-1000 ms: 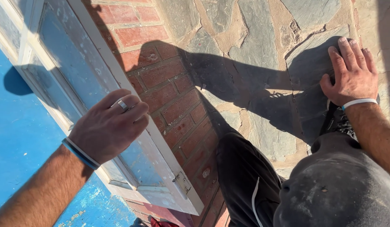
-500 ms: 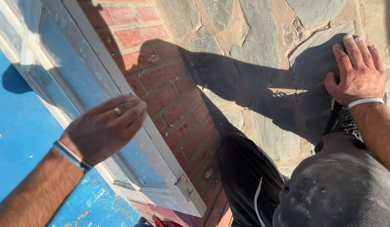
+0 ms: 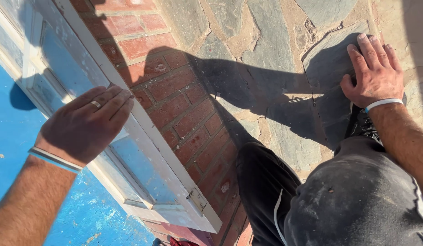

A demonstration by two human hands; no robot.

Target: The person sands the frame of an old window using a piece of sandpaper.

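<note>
Both hands lie flat with fingers together, gripping nothing: the left hand, a ring on one finger, presses on the white-framed door with worn blue panels, lying beside the brick strip; the right hand rests palm-down on the stone paving, well apart.

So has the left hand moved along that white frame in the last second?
Yes, slightly. The left hand has slid up the white frame, away from the hinge, fingers now flatter across its edge.
</note>
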